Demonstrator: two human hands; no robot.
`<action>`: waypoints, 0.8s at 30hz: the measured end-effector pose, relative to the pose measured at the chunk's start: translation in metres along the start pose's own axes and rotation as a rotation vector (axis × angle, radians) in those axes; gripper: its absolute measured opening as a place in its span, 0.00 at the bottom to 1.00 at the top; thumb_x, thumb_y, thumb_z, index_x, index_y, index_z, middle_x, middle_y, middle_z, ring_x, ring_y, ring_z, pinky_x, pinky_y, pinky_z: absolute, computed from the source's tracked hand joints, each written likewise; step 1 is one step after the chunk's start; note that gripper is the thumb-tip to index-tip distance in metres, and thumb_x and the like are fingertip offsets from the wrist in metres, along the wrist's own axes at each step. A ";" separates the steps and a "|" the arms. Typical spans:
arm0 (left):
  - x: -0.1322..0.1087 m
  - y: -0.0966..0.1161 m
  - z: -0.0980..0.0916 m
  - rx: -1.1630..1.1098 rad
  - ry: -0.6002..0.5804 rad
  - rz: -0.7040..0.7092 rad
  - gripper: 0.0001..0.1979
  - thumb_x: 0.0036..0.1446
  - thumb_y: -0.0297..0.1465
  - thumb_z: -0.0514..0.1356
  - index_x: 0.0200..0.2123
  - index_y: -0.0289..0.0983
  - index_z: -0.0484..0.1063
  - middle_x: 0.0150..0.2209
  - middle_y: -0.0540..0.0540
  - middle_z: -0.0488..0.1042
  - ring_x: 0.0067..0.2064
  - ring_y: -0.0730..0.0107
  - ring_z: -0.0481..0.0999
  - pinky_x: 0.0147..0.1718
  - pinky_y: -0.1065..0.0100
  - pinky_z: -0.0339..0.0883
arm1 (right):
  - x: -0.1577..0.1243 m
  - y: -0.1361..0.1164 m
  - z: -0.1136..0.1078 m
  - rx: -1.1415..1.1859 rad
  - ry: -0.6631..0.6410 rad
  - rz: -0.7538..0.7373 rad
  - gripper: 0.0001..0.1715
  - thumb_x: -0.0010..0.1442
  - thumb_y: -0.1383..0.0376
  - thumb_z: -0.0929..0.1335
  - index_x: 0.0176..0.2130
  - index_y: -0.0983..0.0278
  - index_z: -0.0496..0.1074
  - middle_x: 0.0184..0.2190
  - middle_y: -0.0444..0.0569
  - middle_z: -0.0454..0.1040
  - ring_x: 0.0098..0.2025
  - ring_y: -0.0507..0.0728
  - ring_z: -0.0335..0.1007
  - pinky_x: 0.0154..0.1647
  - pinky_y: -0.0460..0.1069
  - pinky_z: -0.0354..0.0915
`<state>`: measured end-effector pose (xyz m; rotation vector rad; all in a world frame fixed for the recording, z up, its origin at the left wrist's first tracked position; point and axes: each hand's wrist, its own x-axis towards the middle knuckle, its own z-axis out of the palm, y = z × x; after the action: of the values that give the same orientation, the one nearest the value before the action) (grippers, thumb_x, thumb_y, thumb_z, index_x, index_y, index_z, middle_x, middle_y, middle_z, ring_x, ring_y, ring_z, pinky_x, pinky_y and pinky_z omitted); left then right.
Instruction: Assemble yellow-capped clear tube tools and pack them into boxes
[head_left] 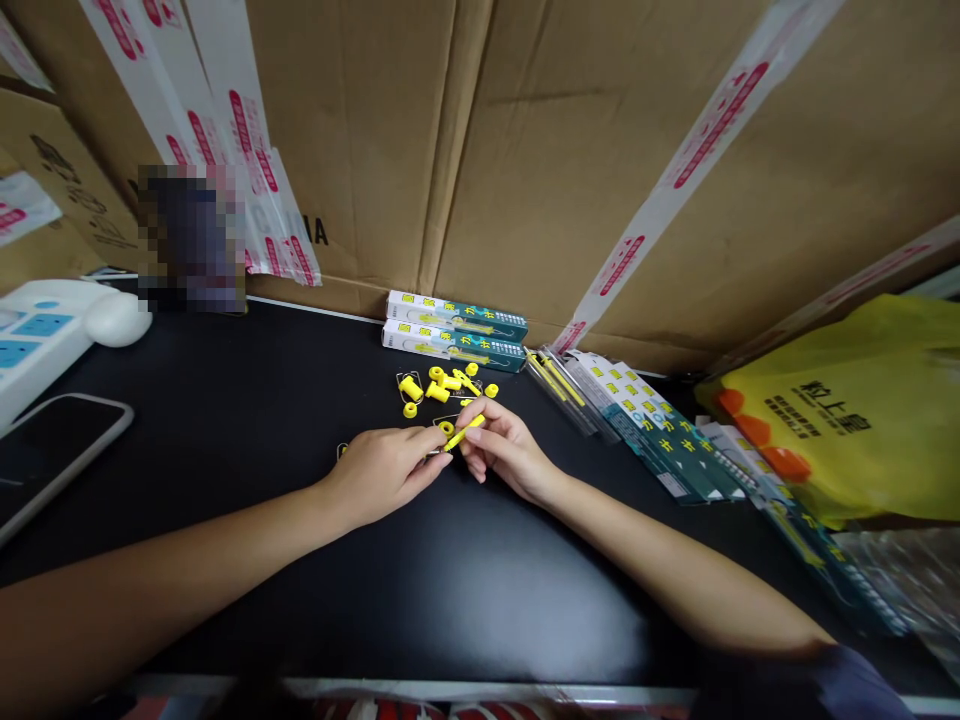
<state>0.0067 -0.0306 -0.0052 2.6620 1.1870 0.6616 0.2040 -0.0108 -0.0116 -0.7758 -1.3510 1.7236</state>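
Head view — person's right hand (504, 448) pinching slim yellow piece (466, 431) in fingertips, left hand (391, 468) pinching its lower end — loose yellow parts (438, 391) just beyond, on black table (517, 590).

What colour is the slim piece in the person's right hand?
The slim piece is yellow, showing best in the head view.

Left fingers (427, 441) and right fingers (490, 408) pinch a (slim) yellow piece (464, 433).

Dim light, soft glare on the black tabletop (525, 610), edges stretched
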 end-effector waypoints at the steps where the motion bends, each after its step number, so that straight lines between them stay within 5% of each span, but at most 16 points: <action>1: 0.000 0.000 0.000 -0.008 0.009 -0.015 0.10 0.64 0.34 0.50 0.34 0.38 0.66 0.30 0.51 0.75 0.29 0.70 0.76 0.26 0.71 0.60 | 0.000 0.000 0.000 -0.014 -0.006 -0.009 0.13 0.55 0.60 0.71 0.37 0.64 0.66 0.22 0.38 0.69 0.16 0.44 0.59 0.15 0.41 0.61; 5: 0.000 0.001 -0.001 -0.058 0.014 -0.031 0.07 0.62 0.32 0.52 0.40 0.39 0.67 0.35 0.51 0.76 0.33 0.69 0.77 0.30 0.70 0.63 | -0.001 0.001 0.002 -0.129 -0.051 -0.045 0.13 0.55 0.60 0.71 0.36 0.64 0.66 0.23 0.38 0.68 0.16 0.44 0.60 0.16 0.41 0.61; 10: 0.000 0.000 0.000 -0.078 -0.008 -0.017 0.08 0.63 0.35 0.52 0.36 0.38 0.68 0.34 0.51 0.76 0.34 0.69 0.76 0.30 0.70 0.63 | -0.002 0.002 0.005 -0.224 -0.063 -0.052 0.15 0.55 0.57 0.71 0.35 0.64 0.65 0.23 0.38 0.65 0.17 0.44 0.58 0.16 0.41 0.61; 16: 0.000 -0.001 0.002 -0.076 -0.004 -0.032 0.09 0.64 0.34 0.51 0.35 0.38 0.68 0.34 0.51 0.77 0.33 0.70 0.77 0.31 0.71 0.63 | -0.007 -0.002 0.007 -0.323 -0.051 -0.084 0.14 0.63 0.55 0.63 0.43 0.61 0.62 0.24 0.40 0.66 0.18 0.47 0.58 0.17 0.43 0.59; 21: 0.000 -0.001 0.003 -0.054 0.021 -0.039 0.09 0.63 0.35 0.52 0.34 0.38 0.68 0.32 0.51 0.76 0.31 0.71 0.76 0.28 0.71 0.62 | -0.008 -0.037 -0.006 -1.149 0.135 -0.282 0.06 0.63 0.62 0.62 0.37 0.62 0.65 0.29 0.46 0.70 0.29 0.52 0.66 0.30 0.47 0.62; 24: 0.000 -0.002 0.004 -0.055 0.043 -0.030 0.09 0.63 0.35 0.52 0.34 0.38 0.68 0.31 0.52 0.76 0.31 0.71 0.76 0.28 0.71 0.62 | -0.005 -0.063 -0.022 -1.757 0.316 -0.150 0.07 0.62 0.63 0.62 0.37 0.63 0.67 0.35 0.50 0.73 0.35 0.58 0.70 0.30 0.48 0.60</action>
<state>0.0069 -0.0291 -0.0091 2.5921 1.1988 0.7386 0.2387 0.0022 0.0436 -1.6099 -2.3795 -0.1487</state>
